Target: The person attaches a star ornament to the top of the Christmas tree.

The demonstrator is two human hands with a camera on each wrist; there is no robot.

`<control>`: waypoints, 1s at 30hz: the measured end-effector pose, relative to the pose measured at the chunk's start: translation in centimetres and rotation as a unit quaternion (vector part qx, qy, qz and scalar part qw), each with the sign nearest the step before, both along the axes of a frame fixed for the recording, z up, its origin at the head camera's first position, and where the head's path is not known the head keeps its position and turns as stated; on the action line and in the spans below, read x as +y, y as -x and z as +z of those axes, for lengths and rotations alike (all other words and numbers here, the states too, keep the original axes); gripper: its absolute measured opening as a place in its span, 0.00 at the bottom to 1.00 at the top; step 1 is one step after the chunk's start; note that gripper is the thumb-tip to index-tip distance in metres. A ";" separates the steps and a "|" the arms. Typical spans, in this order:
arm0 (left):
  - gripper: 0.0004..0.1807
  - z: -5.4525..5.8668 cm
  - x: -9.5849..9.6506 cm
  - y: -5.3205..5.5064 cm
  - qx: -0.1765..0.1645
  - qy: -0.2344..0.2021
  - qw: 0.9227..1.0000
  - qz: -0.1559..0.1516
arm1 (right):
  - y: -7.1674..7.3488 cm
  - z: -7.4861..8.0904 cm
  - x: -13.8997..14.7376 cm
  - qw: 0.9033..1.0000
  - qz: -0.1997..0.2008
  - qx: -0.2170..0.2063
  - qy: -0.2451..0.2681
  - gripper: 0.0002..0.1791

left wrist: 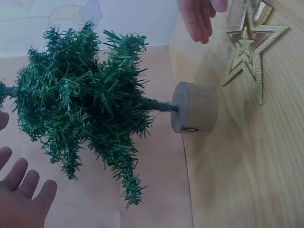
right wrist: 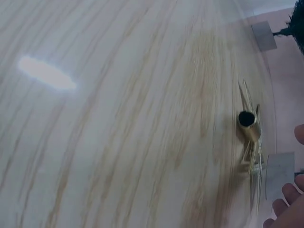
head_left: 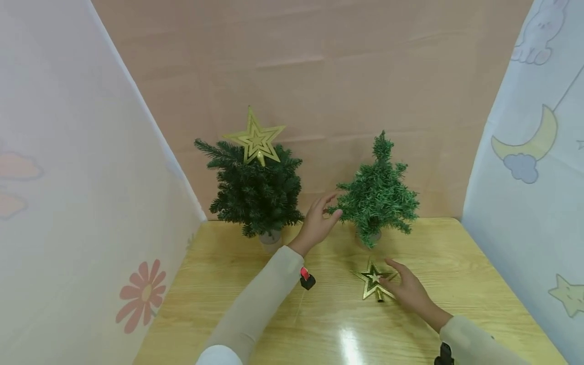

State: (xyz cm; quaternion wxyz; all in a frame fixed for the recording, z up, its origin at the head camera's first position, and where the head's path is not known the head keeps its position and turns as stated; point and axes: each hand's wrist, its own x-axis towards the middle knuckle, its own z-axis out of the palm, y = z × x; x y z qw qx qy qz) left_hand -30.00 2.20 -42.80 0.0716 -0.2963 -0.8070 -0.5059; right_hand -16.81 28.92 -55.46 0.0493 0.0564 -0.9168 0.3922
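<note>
My left hand (head_left: 318, 223) reaches in from the front, its fingers spread beside the left branches of the small bright green Christmas tree (head_left: 378, 197). Nothing is between those fingers in the left wrist view. A gold star tree topper (head_left: 371, 279) lies on the table in front of this tree, its hollow tube (right wrist: 249, 126) toward me. My right hand (head_left: 410, 291) is at the star's right side with thumb and fingers apart; the thumb overlaps the star in the head view. In the left wrist view, the right fingers (left wrist: 194, 21) show beside the star with a gap between.
A darker, fuller Christmas tree (head_left: 260, 190) stands at the back left with another gold star (head_left: 255, 139) at its top. Both trees have round grey bases, such as this one (left wrist: 199, 108). Patterned cloth walls (head_left: 515, 213) flank the wooden table (head_left: 219, 274); a pinkish-tan cloth (head_left: 328, 91) hangs behind.
</note>
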 end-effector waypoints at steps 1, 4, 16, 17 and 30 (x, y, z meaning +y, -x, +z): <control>0.30 0.2 0.1 0.2 0.001 0.000 1.000 0.002 | 0.1 0.0 0.2 1.000 -0.002 -0.004 -0.005 0.38; 0.30 0.6 0.5 0.8 0.001 0.001 1.000 0.007 | 0.1 -0.1 0.8 1.000 -0.011 -0.011 -0.012 0.37; 0.29 -0.8 0.6 3.4 -0.063 -0.055 0.996 0.007 | 0.5 -1.1 1.9 1.000 0.011 -0.013 -0.012 0.35; 0.29 -1.1 0.6 3.4 -0.071 -0.057 0.996 0.009 | 0.5 -1.3 1.9 1.000 0.011 -0.018 -0.011 0.35; 0.26 -3.1 2.6 4.2 -0.101 -0.102 0.989 0.017 | 0.1 -1.3 1.9 0.999 0.018 -0.040 -0.001 0.39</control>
